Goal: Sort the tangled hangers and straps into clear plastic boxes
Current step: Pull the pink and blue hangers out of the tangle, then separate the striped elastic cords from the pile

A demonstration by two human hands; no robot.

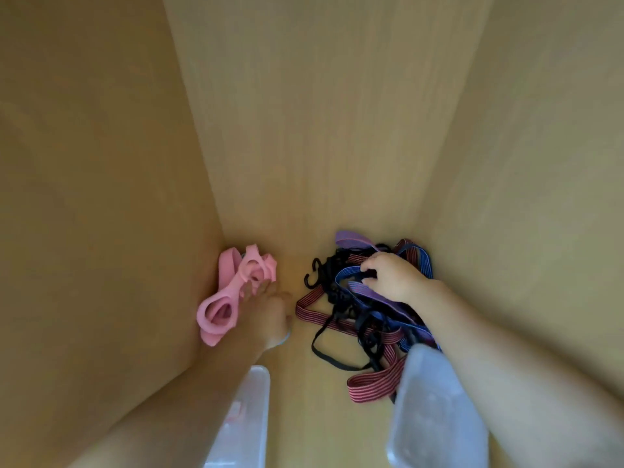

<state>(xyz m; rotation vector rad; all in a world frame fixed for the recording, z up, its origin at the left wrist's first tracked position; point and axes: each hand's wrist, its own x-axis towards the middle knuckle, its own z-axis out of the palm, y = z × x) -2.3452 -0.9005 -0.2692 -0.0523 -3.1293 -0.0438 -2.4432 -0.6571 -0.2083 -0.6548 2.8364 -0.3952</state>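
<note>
Warm, rather dim light falls stronger on the right side of the frame, so the right hand (391,276) gripping the straps (371,332) shows pale. The left hand (266,309) and the left wall (84,163) sit in dull shadow. The whole picture is soft, most blurred on the clear boxes (435,410) at the bottom edge, and the wide lens splays the walls toward the corners.

Inside a light wood cabinet (304,130): back panel w/ 2 side walls, same wood floor, warm dim light
</note>
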